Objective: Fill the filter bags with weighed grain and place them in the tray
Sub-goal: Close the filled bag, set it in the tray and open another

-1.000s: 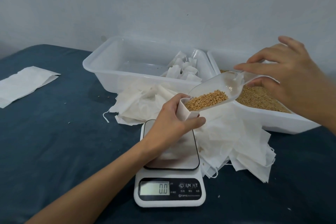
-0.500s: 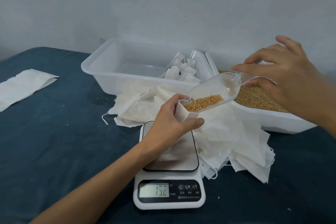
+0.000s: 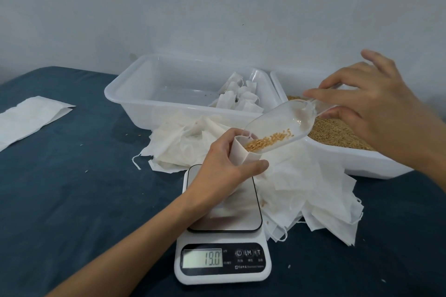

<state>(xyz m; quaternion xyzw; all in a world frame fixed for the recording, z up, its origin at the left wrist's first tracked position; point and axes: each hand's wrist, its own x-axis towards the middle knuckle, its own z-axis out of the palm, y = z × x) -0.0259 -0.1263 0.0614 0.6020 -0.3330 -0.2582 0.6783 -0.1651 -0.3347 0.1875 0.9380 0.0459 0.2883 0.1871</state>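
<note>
At frame centre, your left hand (image 3: 224, 166) grips a bag (image 3: 242, 154) over the scale (image 3: 223, 260); your right hand (image 3: 376, 108) pinches a tilted scoop (image 3: 277, 125) of grain (image 3: 268, 143).

scoop (image 3: 277, 125): clear glossy plastic
scale plate (image 3: 231, 210): smooth shiny metal
tray (image 3: 149, 101): translucent white plastic
table cover (image 3: 72, 188): matt blue cloth

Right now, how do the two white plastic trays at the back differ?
The left tray holds a few filled filter bags bunched in its right end, the rest of its floor bare. The right tray holds loose grain and is partly hidden by the right hand. Both are white rectangular tubs sitting side by side.
</note>
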